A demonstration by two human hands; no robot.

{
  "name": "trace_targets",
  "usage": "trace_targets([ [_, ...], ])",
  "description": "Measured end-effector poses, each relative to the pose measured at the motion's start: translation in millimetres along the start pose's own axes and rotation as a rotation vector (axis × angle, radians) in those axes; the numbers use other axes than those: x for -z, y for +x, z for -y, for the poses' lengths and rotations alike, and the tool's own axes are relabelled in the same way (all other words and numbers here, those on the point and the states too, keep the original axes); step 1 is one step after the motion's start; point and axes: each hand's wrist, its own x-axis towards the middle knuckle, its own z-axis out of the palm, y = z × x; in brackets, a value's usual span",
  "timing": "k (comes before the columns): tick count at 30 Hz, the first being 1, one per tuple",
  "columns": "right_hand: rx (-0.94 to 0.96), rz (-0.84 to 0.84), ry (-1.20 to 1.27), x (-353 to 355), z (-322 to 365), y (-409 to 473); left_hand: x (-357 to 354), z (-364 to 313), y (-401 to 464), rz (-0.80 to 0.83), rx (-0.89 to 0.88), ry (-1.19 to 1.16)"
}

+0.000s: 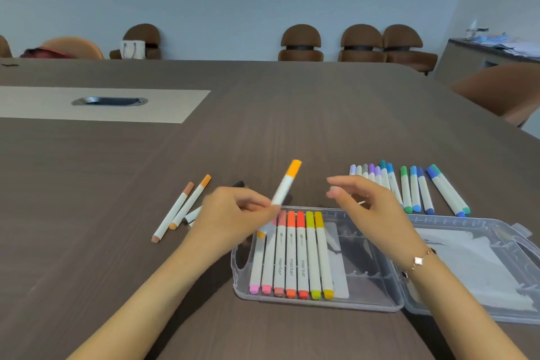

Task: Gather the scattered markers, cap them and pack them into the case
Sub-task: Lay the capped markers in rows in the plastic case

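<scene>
Left hand [233,210] pinches the orange marker [285,184], capped, tilted above the case [377,298]. Right hand [371,207] hovers loosely open beside it, holding nothing. Seven markers [292,257] lie in the case.

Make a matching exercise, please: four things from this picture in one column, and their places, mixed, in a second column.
Things:
1. orange-capped white marker
2. clear plastic case
3. row of blue, green and purple markers
4. tan-capped white marker

Places:
A. on the table, left of the left hand
B. beyond the right hand
C. in the left hand
D. under both hands

Pairs: 1-C, 2-D, 3-B, 4-A
</scene>
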Motion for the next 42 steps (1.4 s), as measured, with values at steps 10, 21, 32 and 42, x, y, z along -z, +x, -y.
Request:
trace_targets([
  [10, -0.170, 0.195, 0.260, 6.6, 3.8, -0.5, -50.9, -9.0, -34.0, 0.148, -0.133, 0.087],
  [21, -0.128, 0.237, -0.044, 4.4, -19.4, 4.6, -63.3, -1.6, -38.4, 0.255, -0.450, 0.351],
  [32, 0.015, 0.328, -0.262, 5.2, -26.8, 6.9, -68.3, -8.0, -40.2, 0.204, -0.379, 0.422],
  [42, 0.025, 0.208, -0.208, 7.7, -22.8, 5.6, 7.0, 20.0, 10.5, -0.348, -0.291, 0.381],
])
